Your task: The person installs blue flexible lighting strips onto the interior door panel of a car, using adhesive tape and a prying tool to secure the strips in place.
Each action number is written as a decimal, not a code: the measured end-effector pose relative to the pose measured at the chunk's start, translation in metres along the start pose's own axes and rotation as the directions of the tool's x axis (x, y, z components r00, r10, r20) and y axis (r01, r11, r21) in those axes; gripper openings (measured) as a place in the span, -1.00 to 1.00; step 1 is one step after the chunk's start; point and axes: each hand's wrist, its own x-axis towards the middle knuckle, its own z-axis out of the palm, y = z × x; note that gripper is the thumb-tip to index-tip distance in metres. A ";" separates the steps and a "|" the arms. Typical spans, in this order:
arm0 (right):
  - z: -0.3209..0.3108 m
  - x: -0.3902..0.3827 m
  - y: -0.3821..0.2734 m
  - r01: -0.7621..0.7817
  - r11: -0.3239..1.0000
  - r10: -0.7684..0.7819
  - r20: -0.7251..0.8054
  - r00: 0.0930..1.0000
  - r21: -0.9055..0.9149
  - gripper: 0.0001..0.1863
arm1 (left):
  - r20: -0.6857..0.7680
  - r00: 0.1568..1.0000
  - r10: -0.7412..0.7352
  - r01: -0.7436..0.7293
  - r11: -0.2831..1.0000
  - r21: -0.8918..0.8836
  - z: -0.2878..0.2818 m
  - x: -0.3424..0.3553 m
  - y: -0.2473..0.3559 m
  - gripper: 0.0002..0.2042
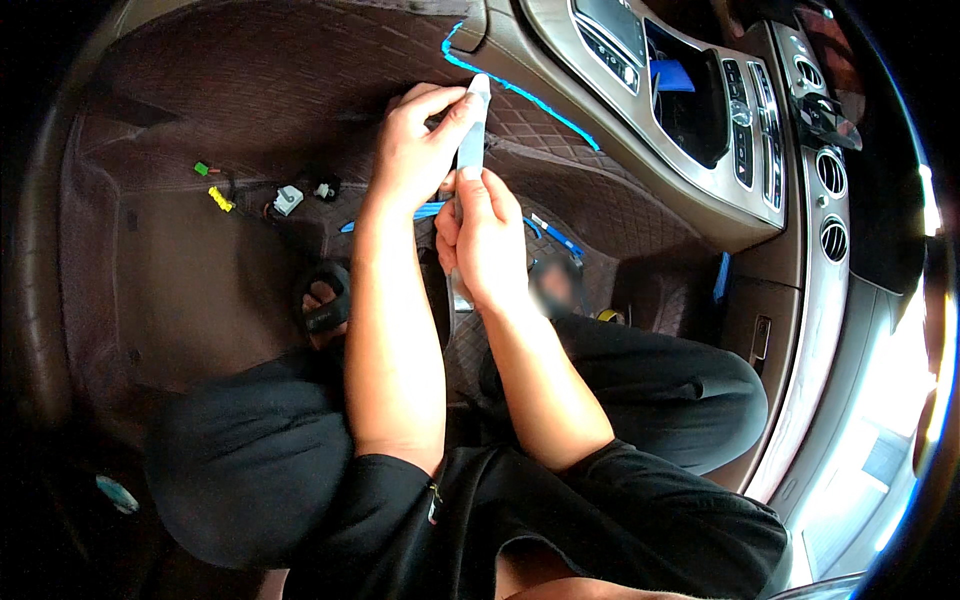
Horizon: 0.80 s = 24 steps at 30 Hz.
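Both left hand [420, 140] and right hand [484, 232] grip a grey tool [471, 148] (tip toward twelve o'clock), and too hard a push could scratch the console [590, 108] at one o'clock.

Both forearms [395, 350] reached forward, the right slanting inward. The left hand [422, 140] was farther out, its fingers [432, 102] pinched; the right hand [487, 240] was curled just behind, thumb [474, 193] forward.
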 end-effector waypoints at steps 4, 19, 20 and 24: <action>-0.002 0.001 0.004 0.014 1.000 -0.014 0.016 1.000 0.010 -0.72 | -0.003 1.000 0.007 -0.007 1.000 0.002 0.000 0.002 -0.005 -0.75; -0.011 -0.004 -0.031 -0.219 0.945 0.178 0.180 0.967 0.243 -0.75 | 0.092 0.983 -0.157 0.162 0.985 -0.051 -0.006 0.005 0.004 -0.70; -0.012 -0.004 -0.032 -0.230 0.939 0.183 0.194 0.964 0.257 -0.78 | 0.088 0.983 -0.164 0.168 0.985 -0.047 -0.005 0.004 0.004 -0.71; -0.016 -0.009 -0.043 -0.290 0.905 0.226 0.227 0.947 0.310 -0.77 | 0.049 0.978 -0.204 0.206 0.978 -0.035 -0.003 0.002 0.010 -0.74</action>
